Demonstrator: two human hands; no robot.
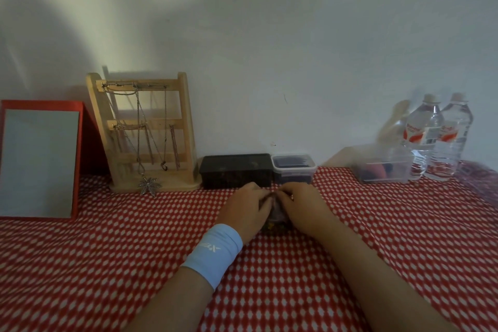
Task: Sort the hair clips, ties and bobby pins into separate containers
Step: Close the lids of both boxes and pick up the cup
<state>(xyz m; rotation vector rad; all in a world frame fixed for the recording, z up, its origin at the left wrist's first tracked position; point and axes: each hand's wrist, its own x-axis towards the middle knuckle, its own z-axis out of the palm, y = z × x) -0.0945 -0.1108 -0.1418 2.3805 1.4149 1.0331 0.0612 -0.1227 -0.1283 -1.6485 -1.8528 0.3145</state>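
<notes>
1. The left hand [248, 206] and right hand [301, 206] lay together mid-table, fingers curled round a purplish bundle [277, 213], its contents unclear.
2. A black container [237, 170] and a clear tub [293, 168] stood just beyond, at the far wall.

We cannot tell what the purplish thing [279, 213] at centre is, since the left hand [246, 206] and right hand [301, 207] cover most of it. At right, the clear container [385, 167] is blurred, so its dark and reddish contents are unidentifiable. The red-framed mirror [40, 162] is cut off by the left edge.
</notes>
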